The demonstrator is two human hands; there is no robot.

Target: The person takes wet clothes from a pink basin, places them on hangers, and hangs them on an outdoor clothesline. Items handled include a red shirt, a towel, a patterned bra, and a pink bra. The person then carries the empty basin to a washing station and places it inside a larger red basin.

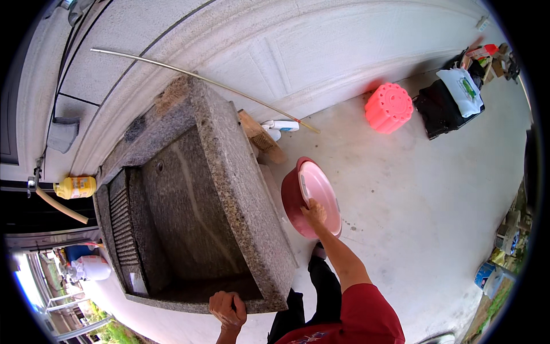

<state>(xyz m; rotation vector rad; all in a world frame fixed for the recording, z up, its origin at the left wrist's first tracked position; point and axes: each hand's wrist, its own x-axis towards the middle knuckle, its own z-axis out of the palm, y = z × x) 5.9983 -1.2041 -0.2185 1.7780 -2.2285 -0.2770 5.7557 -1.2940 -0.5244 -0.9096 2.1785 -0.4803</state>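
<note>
My left hand [228, 309] is curled over the near edge of a speckled grey stone sink [243, 189], its fingers bent over the rim. The sink has a ribbed washboard section [121, 221] on its left side and a round drain hole at the far end. My right hand [314, 216] reaches down beside the sink and grips the rim of a plastic basin [322, 195]. A pale pink basin appears nested inside a dark red one [291, 198]. Both stand tilted on the floor against the sink's side.
A coral plastic stool [389, 108] and a black box [444, 109] with a white bag stand by the far wall. A long thin rod [217, 83] leans across the sink's back corner. A yellow jug [75, 187] and a hose [62, 207] are at the left.
</note>
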